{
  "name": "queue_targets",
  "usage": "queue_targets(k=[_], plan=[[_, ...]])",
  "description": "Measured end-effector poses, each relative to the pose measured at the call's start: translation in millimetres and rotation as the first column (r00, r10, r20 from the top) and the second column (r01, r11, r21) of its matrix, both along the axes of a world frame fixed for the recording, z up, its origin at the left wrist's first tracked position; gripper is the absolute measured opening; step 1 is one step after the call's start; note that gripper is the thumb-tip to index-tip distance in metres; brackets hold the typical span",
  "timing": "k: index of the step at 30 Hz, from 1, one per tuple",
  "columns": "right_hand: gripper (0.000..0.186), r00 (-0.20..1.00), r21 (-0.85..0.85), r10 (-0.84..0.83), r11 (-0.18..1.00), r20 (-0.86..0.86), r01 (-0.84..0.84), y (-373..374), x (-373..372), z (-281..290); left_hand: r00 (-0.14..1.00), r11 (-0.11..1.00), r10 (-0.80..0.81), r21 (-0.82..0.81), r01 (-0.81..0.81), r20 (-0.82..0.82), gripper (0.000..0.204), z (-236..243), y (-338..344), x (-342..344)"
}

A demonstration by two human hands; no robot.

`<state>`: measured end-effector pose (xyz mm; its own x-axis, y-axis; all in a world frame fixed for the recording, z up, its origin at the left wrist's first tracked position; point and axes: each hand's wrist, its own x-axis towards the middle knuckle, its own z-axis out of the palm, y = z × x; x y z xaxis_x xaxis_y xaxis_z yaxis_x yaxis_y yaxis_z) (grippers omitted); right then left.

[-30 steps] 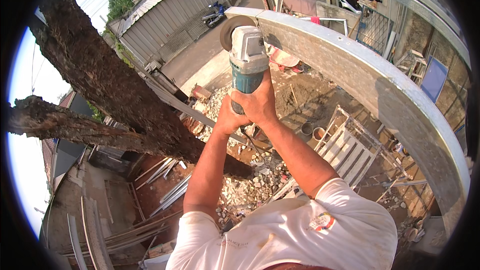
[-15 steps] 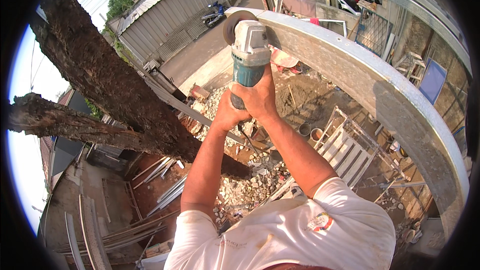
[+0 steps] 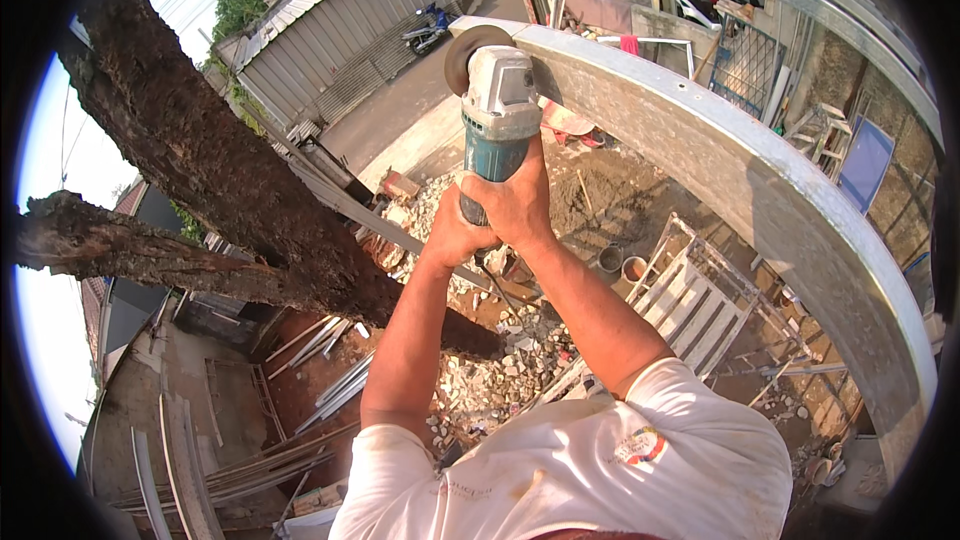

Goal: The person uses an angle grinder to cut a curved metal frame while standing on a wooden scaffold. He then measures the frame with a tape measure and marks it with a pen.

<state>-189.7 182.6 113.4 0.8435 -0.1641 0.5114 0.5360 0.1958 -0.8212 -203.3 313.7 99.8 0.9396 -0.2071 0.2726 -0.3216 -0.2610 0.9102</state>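
Both arms reach forward with an angle grinder (image 3: 500, 105), teal-bodied with a grey metal head. My left hand (image 3: 458, 232) is wrapped round the rear of its body. My right hand (image 3: 522, 202) grips the body just ahead, the two hands touching. The round dark cutting disc (image 3: 478, 58) stands on edge at the far left end of a long grey metal beam (image 3: 720, 130). The disc overlaps the beam's end in view; whether it touches the metal I cannot tell. A dark cord (image 3: 497, 285) hangs from the grinder's rear.
A thick tree trunk (image 3: 210, 140) forks close on my left. Far below lie rubble (image 3: 500, 370), a slatted wooden platform (image 3: 690, 310), buckets (image 3: 633, 268) and metal lengths (image 3: 340, 385). Beyond are a corrugated fence (image 3: 370, 30) and a parked motorcycle (image 3: 428, 30).
The grinder and both hands have shifted very slightly left. My grip is the same.
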Motion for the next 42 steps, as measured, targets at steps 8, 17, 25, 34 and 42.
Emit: queue_targets(k=[8, 17, 25, 34, 42], plan=[[0.066, 0.999, 0.037, 0.020, 0.999, 0.027, -0.021, 1.1, 6.9, -3.0, 1.000, 1.000, 0.012, -0.017, -0.011, 0.012, 0.052, 4.4, -5.8, 0.3], [0.067, 1.000, 0.023, 0.013, 1.000, 0.015, -0.013, -3.8, 5.0, -1.3, 0.999, 1.000, 0.006, -0.006, -0.006, 0.054, 0.050, 2.4, -9.3, 2.4], [0.065, 1.000, 0.031, -0.002, 1.000, -0.020, 0.003, -4.8, 3.0, -12.4, 1.000, 0.999, 0.005, 0.040, -0.005, -0.002, 0.055, -12.3, -6.3, 1.7], [0.072, 0.993, 0.003, 0.100, 0.995, -0.059, -0.100, 9.5, -25.2, -52.3, 0.994, 0.996, 0.087, -0.007, -0.087, -0.067, 0.063, -61.2, 6.5, -37.7], [0.068, 0.967, 0.114, 0.227, 0.970, -0.117, -0.214, 5.5, -39.6, -60.9, 0.988, 0.995, 0.074, -0.052, -0.082, -0.137, 0.071, -62.1, -3.6, -52.8]])
